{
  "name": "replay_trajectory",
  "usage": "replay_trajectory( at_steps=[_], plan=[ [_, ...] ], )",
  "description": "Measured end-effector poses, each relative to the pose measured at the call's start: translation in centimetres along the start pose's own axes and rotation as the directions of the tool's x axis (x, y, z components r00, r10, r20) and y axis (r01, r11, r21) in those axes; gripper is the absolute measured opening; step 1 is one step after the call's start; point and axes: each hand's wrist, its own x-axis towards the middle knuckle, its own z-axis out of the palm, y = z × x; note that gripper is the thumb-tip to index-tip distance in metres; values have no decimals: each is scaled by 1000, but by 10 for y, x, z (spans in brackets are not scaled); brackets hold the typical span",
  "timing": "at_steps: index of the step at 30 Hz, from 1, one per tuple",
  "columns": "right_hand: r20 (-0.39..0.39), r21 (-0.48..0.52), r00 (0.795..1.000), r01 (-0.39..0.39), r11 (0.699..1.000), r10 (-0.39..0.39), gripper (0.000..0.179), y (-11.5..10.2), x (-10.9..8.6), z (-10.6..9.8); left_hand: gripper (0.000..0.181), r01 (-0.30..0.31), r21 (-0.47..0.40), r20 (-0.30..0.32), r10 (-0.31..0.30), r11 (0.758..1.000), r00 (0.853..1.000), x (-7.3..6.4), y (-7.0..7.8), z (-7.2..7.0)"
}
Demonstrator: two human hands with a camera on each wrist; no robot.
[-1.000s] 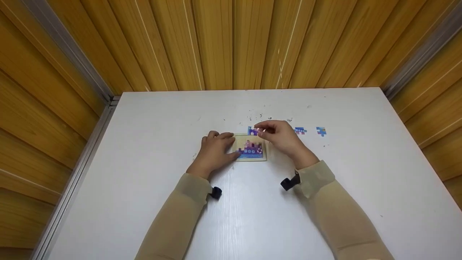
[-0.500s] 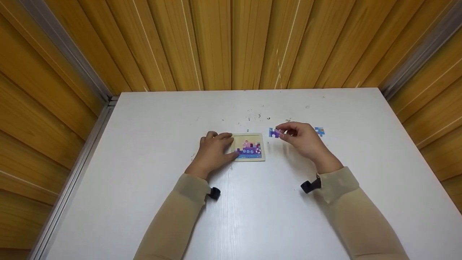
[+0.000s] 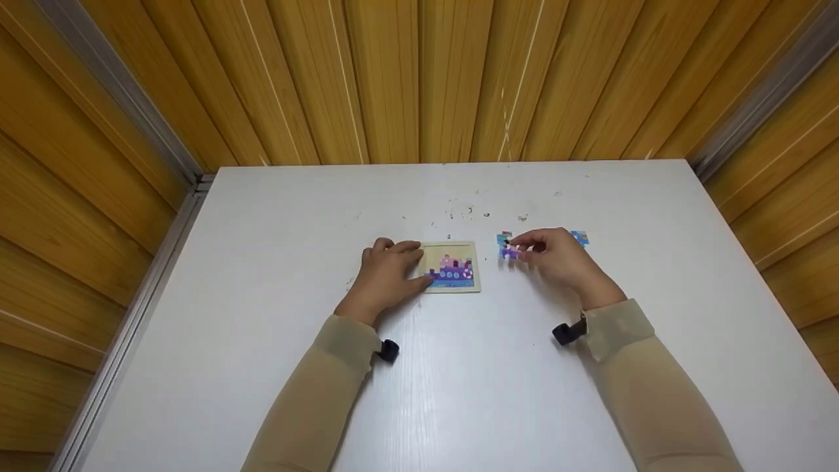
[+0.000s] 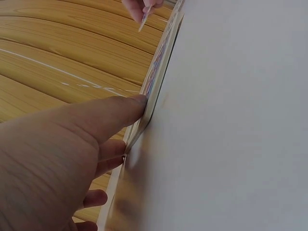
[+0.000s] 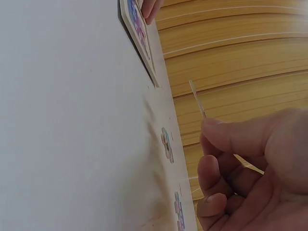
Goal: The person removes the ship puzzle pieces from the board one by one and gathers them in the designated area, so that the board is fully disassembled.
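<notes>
A square wooden jigsaw tray (image 3: pixel 477 267) lies flat on the white table, its lower part filled with a purple and pink ship picture. My left hand (image 3: pixel 388 278) holds the tray's left side, thumb over the picture's lower left, index finger at the upper left corner. In the left wrist view the thumb (image 4: pixel 120 113) presses on the rim. Right of the tray, my right hand (image 3: pixel 557 259) pinches a purple jigsaw piece (image 3: pixel 508 253) between thumb and fingers. Seen edge-on in the right wrist view, this piece (image 5: pixel 196 97) is raised off the table.
On the table, a teal jigsaw piece (image 3: pixel 503 236) lies just behind the held one. A blue piece (image 3: pixel 579 237) shows partly beyond the right hand. Small dark specks dot the table (image 3: pixel 314 203) behind the tray. Wooden-plank walls (image 3: pixel 393 78) stand around it.
My right hand has carried the purple piece from the tray's top edge to the right, then slightly nearer, turning it. The teal piece has come into sight. My left hand has stayed in place.
</notes>
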Motion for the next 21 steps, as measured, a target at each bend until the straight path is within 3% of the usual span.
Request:
replay_trajectory(
  at_steps=[8,21],
  plan=[
    [68,-81,997,-31,996,36,27,6,-1,3,69,2,-3,4,-2,1000,1000,-1,0,0],
    [88,-71,994,-63,995,69,27,7,-1,6,69,2,-1,13,-2,1000,1000,0,-2,1]
  ],
)
